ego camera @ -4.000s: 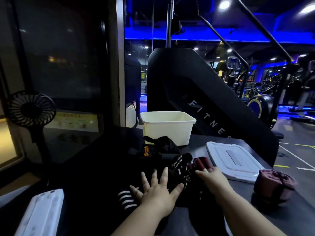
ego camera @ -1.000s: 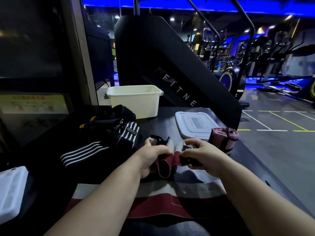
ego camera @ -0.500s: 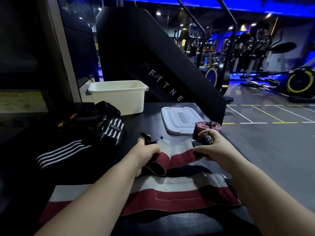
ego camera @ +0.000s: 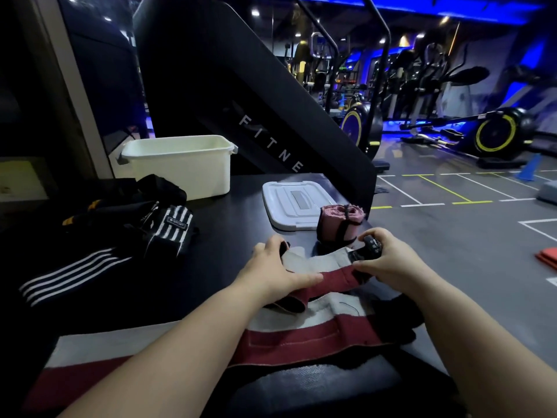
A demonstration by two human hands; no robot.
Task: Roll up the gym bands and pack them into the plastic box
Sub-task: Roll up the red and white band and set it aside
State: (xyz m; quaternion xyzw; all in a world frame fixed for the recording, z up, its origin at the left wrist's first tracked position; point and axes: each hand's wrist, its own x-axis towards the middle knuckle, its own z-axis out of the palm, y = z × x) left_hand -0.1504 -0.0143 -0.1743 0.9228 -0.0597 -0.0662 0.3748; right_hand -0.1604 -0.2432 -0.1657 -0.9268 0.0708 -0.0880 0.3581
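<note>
— Left hand (ego camera: pixel 275 271)?
— Grips the maroon-and-white band (ego camera: pixel 334 271) at its fold.
— Right hand (ego camera: pixel 384 262)?
— Pinches the band's black end, fingers curled.
— Past the right?
— Rolled pink band (ego camera: pixel 340 226) just beyond, white lid (ego camera: pixel 289 203) behind.
— Plastic box (ego camera: pixel 180 167)?
— Open-topped, well beyond the left hand; black striped bands (ego camera: pixel 171 227) heaped leftward.

Dim, blue-lit gym with small ceiling spotlights, dark foreground shadows and wide-angle edge warping.

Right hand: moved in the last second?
Yes. The right hand, gripping the striped band, moved right, from in front of the lid to in front of the pink roll.
</note>
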